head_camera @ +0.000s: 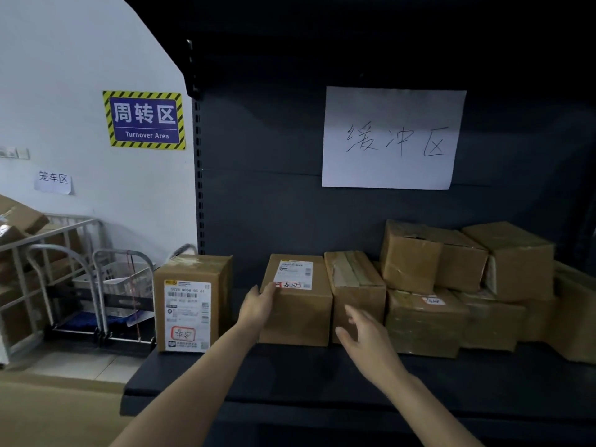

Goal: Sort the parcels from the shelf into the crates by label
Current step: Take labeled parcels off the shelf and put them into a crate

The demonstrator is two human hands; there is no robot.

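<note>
The labelled parcel (300,314) sits on the dark shelf (290,375), between a taller box (190,301) and a plain box (354,285). The left grip (258,306) rests on its upper left edge, fingers nearly straight; the right grip (364,337) hovers spread wide, holding nothing, near its right corner

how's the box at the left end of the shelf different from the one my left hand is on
The left-end box stands tall with its label on the front face; the touched box sits lower, label on top. The left-end box stands alone, while the touched box sits close beside a neighbouring box. Only the touched box has the left hand on it. Both are brown cardboard with white labels marked in red.
</note>
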